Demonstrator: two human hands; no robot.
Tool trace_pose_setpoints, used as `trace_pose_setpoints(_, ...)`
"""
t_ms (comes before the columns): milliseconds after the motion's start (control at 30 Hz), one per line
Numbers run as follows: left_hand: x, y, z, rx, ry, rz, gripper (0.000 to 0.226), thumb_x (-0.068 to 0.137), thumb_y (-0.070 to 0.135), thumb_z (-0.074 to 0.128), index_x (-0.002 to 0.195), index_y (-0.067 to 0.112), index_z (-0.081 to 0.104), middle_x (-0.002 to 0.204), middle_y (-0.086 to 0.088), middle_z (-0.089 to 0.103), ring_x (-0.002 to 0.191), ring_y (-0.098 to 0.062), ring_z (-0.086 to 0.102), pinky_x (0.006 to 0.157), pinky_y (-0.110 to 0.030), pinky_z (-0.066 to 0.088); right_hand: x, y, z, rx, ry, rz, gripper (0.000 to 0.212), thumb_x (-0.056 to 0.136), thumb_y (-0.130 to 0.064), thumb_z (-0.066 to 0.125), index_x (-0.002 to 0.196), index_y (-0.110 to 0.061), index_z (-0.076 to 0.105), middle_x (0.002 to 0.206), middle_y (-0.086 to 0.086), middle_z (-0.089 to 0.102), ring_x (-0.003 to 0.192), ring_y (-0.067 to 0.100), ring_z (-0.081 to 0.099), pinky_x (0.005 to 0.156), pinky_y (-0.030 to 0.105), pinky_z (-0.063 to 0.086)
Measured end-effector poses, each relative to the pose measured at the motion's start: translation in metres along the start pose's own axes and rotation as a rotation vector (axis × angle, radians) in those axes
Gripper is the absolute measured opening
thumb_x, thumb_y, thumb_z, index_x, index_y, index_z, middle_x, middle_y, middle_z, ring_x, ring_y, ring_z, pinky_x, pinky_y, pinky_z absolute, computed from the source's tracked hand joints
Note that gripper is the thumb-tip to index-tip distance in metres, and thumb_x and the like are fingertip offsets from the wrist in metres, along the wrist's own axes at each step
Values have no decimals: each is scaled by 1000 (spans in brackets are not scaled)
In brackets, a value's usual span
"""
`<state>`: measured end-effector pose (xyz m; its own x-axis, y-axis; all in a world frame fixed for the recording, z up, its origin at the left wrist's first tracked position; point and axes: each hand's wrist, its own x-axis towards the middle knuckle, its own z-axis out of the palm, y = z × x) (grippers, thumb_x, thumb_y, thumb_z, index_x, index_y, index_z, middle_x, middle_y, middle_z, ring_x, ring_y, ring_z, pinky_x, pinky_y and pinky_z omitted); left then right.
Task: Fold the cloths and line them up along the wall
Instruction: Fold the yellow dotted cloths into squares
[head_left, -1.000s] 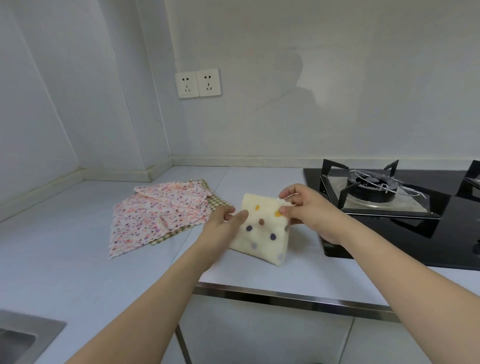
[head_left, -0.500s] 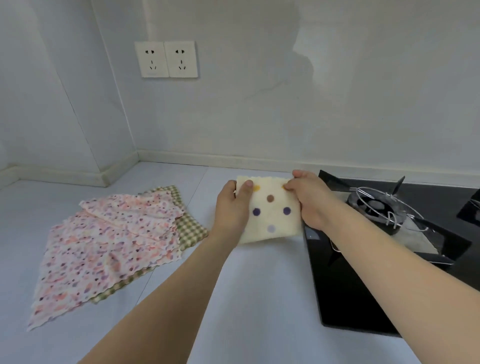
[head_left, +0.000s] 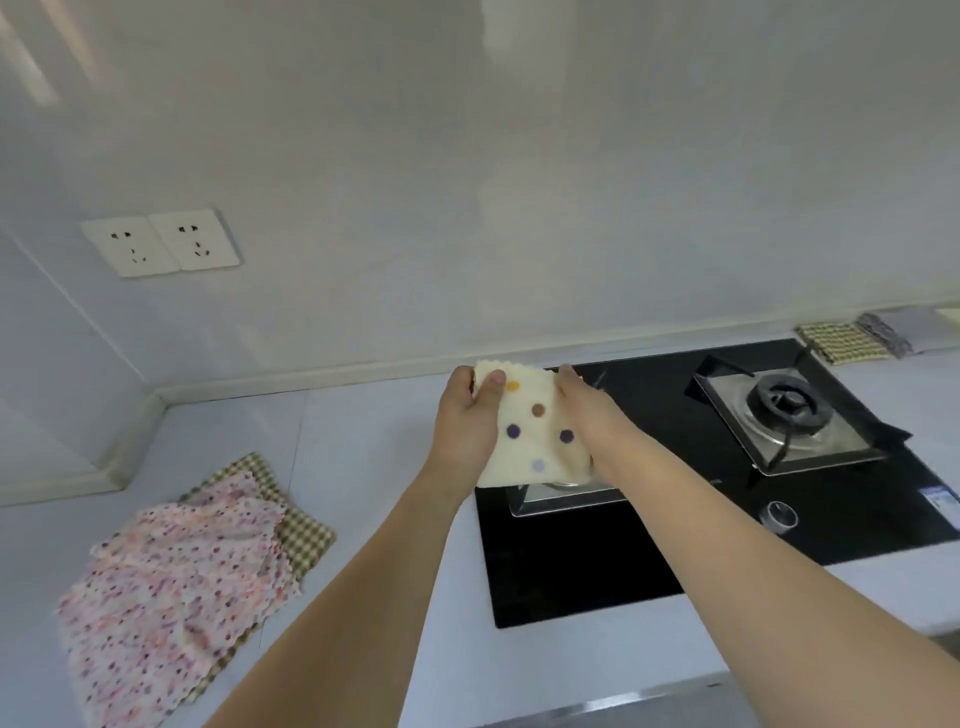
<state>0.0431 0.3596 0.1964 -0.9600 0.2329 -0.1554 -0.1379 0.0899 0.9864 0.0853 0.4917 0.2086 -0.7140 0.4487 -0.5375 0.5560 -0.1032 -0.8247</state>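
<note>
A folded cream cloth with coloured dots (head_left: 530, 431) is held up between both hands, above the left edge of the black hob. My left hand (head_left: 465, 421) grips its left side, thumb over the top corner. My right hand (head_left: 582, 415) grips its right side. At the lower left of the counter a pink flowered cloth (head_left: 171, 582) lies unfolded on top of a green checked cloth (head_left: 304, 535). Far right, by the wall, a folded green checked cloth (head_left: 841, 342) lies beside a folded grey cloth (head_left: 885, 332).
The black gas hob (head_left: 649, 545) with a burner and pan support (head_left: 784, 410) fills the right of the white counter (head_left: 363, 441). A double socket (head_left: 161, 241) sits on the wall at the left. The counter's front edge runs along the bottom.
Both hands have carried the folded dotted cloth away from the counter front, up and right toward the wall, over the hob's left edge. The view has turned right, showing folded cloths by the wall.
</note>
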Motion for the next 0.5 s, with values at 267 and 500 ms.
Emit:
trace_pose_setpoints(267, 0, 21, 140, 94, -94, -49, 20, 99, 41, 46, 94, 22, 50, 99, -8, 63, 90, -29, 66, 75, -44, 57, 23, 17, -143, -44, 234, -309, 38, 100, -44, 34, 83, -15, 51, 78, 4, 56, 70, 19, 53, 68, 33, 42)
trace_pose_setpoints(500, -4, 14, 290, 90, -72, -245, 34, 96, 38, 40, 120, 16, 49, 99, -5, 63, 85, -23, 64, 79, -37, 55, 63, 31, -274, -179, 327, -420, 31, 101, -42, 34, 85, -19, 46, 77, -5, 50, 76, 17, 50, 70, 31, 37)
